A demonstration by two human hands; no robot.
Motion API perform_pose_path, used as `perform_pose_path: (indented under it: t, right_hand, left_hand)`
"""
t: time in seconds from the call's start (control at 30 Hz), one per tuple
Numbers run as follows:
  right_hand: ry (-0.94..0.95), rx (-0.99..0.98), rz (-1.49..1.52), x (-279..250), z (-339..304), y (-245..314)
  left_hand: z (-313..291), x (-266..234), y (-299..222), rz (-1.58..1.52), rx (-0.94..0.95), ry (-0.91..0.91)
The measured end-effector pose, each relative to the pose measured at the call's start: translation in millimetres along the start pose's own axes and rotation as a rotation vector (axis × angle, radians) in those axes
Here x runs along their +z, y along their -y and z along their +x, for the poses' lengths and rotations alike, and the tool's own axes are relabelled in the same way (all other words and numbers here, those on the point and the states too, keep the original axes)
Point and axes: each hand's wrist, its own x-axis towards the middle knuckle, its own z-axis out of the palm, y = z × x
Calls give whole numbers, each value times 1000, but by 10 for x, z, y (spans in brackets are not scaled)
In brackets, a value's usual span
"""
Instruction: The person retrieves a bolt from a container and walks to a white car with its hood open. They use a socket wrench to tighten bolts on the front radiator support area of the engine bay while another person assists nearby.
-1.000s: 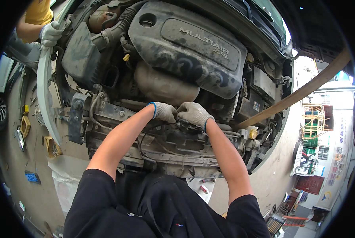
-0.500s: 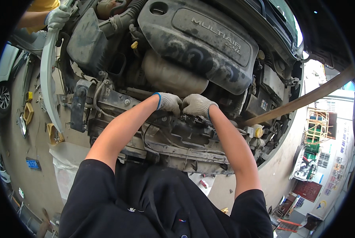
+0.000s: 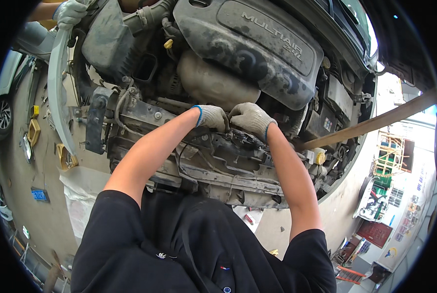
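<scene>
In pale knitted gloves, both my hands work at the top of a dusty front crossmember (image 3: 179,128) of a car with its engine bay exposed. My left hand (image 3: 212,118) has its fingers curled down behind the bar's upper edge. Close beside it, my right hand (image 3: 251,118) is also closed, its fingertips pointing toward the left hand. Whatever the fingers grip is hidden under the gloves. Just below my right hand lies a dark, dirty latch-like metal assembly (image 3: 248,140). A rounded metal heat shield (image 3: 213,83) sits beyond the hands, under the black engine cover (image 3: 257,44).
A wooden pole (image 3: 374,129) slants across the right side of the bay. At the upper left, another person's gloved hand (image 3: 70,13) holds a long pale curved panel (image 3: 58,93). Yellow stands (image 3: 66,157) and a blue plate (image 3: 40,195) lie on the floor.
My hands have drawn slightly apart and the right one has turned a little, showing more of the assembly beneath it. The whole view has shifted slightly.
</scene>
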Motion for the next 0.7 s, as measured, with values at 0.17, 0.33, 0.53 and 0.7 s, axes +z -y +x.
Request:
perform_pose_path:
  t: [0.17, 0.33, 0.53, 0.7]
  right_hand:
    - [-101, 23, -58, 44, -123, -104]
    - [-416, -15, 16, 41, -615, -47]
    - [-414, 78, 269, 304, -1203, 110]
    - [-569, 170, 317, 798, -1186, 36]
  left_hand:
    - [-98, -61, -148, 91, 52, -15]
    - [-74, -39, -137, 99, 26, -29]
    - [-87, -44, -158, 114, 11, 16]
    - [51, -53, -207, 96, -54, 72]
